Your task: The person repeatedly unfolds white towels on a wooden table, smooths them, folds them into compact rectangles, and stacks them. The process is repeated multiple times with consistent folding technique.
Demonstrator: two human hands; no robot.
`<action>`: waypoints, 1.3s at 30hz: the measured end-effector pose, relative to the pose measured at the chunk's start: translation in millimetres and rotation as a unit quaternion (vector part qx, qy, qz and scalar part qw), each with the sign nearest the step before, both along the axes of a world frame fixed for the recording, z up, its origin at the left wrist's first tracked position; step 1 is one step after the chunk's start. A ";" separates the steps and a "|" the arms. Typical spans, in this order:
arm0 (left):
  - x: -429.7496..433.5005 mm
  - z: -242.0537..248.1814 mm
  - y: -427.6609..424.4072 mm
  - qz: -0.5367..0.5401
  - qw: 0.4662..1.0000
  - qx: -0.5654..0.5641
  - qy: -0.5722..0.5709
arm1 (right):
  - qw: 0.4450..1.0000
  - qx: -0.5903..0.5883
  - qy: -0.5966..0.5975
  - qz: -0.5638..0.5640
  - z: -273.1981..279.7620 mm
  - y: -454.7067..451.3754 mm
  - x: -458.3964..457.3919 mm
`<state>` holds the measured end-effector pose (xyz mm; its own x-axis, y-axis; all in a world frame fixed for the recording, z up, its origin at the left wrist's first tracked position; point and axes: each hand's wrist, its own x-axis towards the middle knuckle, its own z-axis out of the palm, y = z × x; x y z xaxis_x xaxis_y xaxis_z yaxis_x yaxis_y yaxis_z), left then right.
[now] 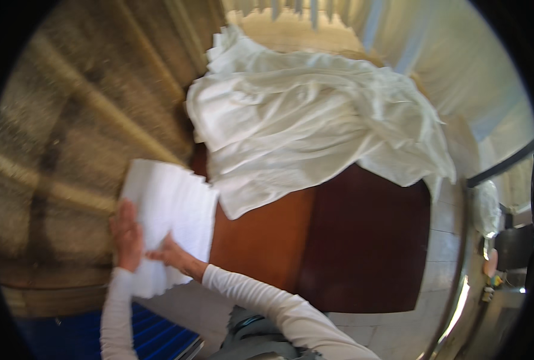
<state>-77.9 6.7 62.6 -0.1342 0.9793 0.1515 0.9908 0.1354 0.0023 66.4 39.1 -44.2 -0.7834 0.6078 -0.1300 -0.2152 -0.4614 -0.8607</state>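
A stack of white folded cloths (177, 202) lies at the left end of the table, its right edge uneven with layers. My left hand (128, 234) rests along the stack's left edge, fingers extended and blurred. Over the lower part of the same stack is my right hand (174, 257), thumb and fingers spread, touching or just above the top cloth. Neither hand visibly grips anything. Beyond the stack, a large heap of loose white cloth (294, 126) spreads over the far part of the table and hangs past its edges.
The table (366, 243) has an orange-brown and a dark red-brown section. A ribbed brown wall or panel (78, 121) borders the left. Blue slatted material (159, 330) lies below the stack. Pale curtains (455, 67) hang at the upper right, above tiled floor (444, 252).
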 end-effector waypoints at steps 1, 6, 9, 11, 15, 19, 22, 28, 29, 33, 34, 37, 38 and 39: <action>-3.5 -2.9 0.1 -0.006 1.000 0.010 0.009 | 0.988 -0.087 0.061 0.115 -8.4 7.5 20.6; -14.2 6.2 -2.4 -0.009 0.998 -0.057 0.034 | 0.934 0.208 -0.235 -0.174 -67.4 148.5 192.3; -8.4 14.6 0.0 -0.014 0.998 -0.053 0.030 | 0.681 0.363 -0.423 -0.475 -89.0 287.9 347.1; -1.6 17.3 1.3 0.009 0.998 -0.065 0.018 | 0.516 0.423 -0.525 -0.528 -83.4 362.1 447.6; 8.9 25.8 5.8 0.020 0.997 -0.071 -0.001 | 0.431 0.465 -0.703 -0.323 -34.4 422.1 564.8; 25.3 45.0 11.8 0.058 0.995 -0.084 0.009 | 0.475 0.575 -0.476 -0.465 23.4 400.8 572.6; 71.3 46.2 16.7 0.111 0.983 0.004 0.148 | 0.480 0.705 -0.359 -0.380 57.1 335.7 566.6; 284.9 -73.4 41.2 -0.025 0.804 -0.007 -0.594 | 0.625 0.696 -0.309 -0.172 53.4 107.5 550.4; 322.6 -99.0 48.6 0.042 0.673 -0.101 -0.732 | 0.676 0.677 -0.264 -0.126 40.5 73.8 535.6; 422.3 -170.7 83.5 0.156 0.426 -0.153 -0.878 | 0.772 0.563 -0.286 0.070 -20.8 -2.0 481.1; 428.9 -179.5 79.5 0.182 0.465 -0.149 -0.854 | 0.776 0.537 -0.310 0.119 -32.4 -7.7 476.3; 422.2 -194.4 52.5 0.255 0.418 -0.102 -0.866 | 0.836 0.409 -0.361 -0.066 -50.3 28.2 483.7; 411.8 -197.2 39.8 0.257 0.411 -0.099 -0.869 | 0.772 0.458 -0.401 -0.183 -53.1 59.1 484.2; 402.4 -201.2 28.9 0.282 0.398 -0.086 -0.869 | 0.705 0.486 -0.454 -0.247 -54.4 86.7 488.5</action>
